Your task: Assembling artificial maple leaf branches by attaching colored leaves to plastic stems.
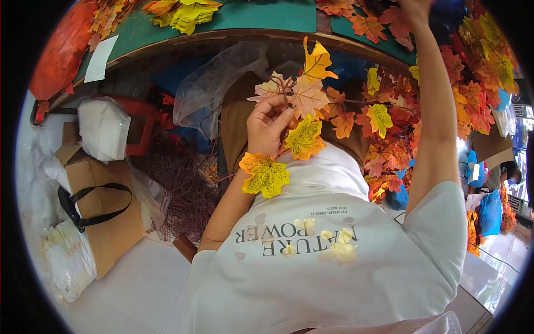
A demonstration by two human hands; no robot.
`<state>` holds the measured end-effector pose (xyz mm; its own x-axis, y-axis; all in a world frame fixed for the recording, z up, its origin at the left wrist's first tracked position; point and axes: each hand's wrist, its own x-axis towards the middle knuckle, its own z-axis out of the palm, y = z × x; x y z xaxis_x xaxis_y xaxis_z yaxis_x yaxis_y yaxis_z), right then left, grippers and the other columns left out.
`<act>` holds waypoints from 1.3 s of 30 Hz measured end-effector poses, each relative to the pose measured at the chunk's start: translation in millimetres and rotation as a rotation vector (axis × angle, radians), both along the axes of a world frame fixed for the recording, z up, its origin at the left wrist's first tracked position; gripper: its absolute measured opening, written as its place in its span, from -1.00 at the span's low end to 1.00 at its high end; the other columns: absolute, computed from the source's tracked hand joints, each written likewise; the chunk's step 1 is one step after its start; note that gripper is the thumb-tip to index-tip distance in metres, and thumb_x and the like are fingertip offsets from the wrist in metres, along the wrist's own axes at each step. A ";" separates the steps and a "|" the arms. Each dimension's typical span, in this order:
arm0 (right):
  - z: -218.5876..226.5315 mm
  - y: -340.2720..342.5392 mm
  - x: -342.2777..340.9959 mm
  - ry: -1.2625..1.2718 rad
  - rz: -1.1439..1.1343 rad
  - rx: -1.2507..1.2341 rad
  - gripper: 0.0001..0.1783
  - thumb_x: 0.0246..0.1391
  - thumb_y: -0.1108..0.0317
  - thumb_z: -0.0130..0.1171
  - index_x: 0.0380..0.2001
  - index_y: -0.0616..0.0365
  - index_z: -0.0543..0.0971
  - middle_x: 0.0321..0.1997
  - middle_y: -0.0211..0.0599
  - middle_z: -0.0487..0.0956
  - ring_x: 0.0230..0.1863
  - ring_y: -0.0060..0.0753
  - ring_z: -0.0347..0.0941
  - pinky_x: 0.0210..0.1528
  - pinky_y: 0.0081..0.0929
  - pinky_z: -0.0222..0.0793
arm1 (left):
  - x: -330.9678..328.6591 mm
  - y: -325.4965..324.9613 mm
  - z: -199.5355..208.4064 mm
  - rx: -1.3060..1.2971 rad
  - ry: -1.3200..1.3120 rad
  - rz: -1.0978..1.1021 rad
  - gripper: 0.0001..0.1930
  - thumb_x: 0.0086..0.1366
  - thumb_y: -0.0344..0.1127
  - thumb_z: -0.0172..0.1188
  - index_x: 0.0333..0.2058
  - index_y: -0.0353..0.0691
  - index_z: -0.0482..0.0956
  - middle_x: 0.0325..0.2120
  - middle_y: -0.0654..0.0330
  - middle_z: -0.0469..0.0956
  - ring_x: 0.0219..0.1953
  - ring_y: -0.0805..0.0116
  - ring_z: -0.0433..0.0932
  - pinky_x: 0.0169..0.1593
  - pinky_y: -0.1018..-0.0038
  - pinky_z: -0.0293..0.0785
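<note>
Shirt (334, 295): nearest us, pale soft cloth with dark lettering, filling lower centre.
Left hand (264, 131): pinching a thin brown stem (286, 99), mid-frame.
Leafy spray (310, 96): right in that pinch, pink, orange and yellow lobed leaves, fabric-like and speckled.
Right hand (416, 8): cropped at the top edge near red-orange leaves (368, 26); we can't tell whether it grips anything.
Risk: we'd watch that single pinch, folks; a hard tug could bend the stem or pop a leaf off, and crowded foliage (397, 153) right of centre could snag it.
Textures: stacked yellow leaves (192, 18) on smooth green tabletop (267, 16), upper left; wiry twigs (178, 192) tangled, left of centre; crinkled clear plastic (208, 83) above.
</note>
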<state>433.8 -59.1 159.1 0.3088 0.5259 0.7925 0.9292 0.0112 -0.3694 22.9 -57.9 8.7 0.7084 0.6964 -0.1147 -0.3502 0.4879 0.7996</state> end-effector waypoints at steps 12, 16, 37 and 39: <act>46.5 15.4 -64.4 0.575 0.100 0.512 -0.86 0.03 0.35 0.23 -0.38 0.17 0.54 -0.47 -0.40 0.53 -0.45 -0.54 0.44 -0.37 -0.56 0.39 | -3.3 3.2 -0.8 0.005 -0.012 0.066 -0.69 0.14 -0.62 0.12 -0.10 -0.30 0.42 -0.44 0.24 0.42 -0.49 0.54 0.44 -0.41 0.66 0.42; 30.5 -11.9 -144.9 0.978 0.463 0.464 -0.89 0.06 0.41 0.18 -0.35 0.19 0.53 -0.40 -0.38 0.53 -0.38 -0.54 0.48 -0.36 -0.58 0.43 | 3.6 -0.3 -0.6 -0.040 -0.018 0.044 -0.69 0.13 -0.61 0.13 -0.11 -0.31 0.42 -0.44 0.25 0.42 -0.50 0.54 0.44 -0.42 0.67 0.42; -133.8 -63.8 -314.2 1.931 0.494 0.052 -0.85 -0.02 0.52 0.19 -0.32 0.22 0.49 -0.47 -0.30 0.53 -0.56 -0.42 0.48 -0.52 -0.49 0.47 | -2.8 -2.3 4.8 -0.058 0.007 0.174 -0.71 0.10 -0.62 0.13 -0.16 -0.29 0.44 -0.48 0.26 0.47 -0.53 0.55 0.43 -0.44 0.66 0.38; -136.5 -61.9 -313.4 1.952 0.399 0.166 -0.86 -0.02 0.52 0.19 -0.34 0.21 0.48 -0.48 -0.29 0.53 -0.58 -0.41 0.47 -0.55 -0.49 0.46 | -2.2 -3.7 4.8 -0.045 0.009 0.185 -0.71 0.09 -0.64 0.14 -0.19 -0.29 0.44 -0.49 0.27 0.47 -0.56 0.57 0.43 -0.51 0.67 0.37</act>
<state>120.4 -120.9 22.5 0.5623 0.7411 -0.3670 -0.7145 0.2119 -0.6668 20.7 -61.6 13.5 0.5671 0.8090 -0.1545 -0.4301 0.4509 0.7821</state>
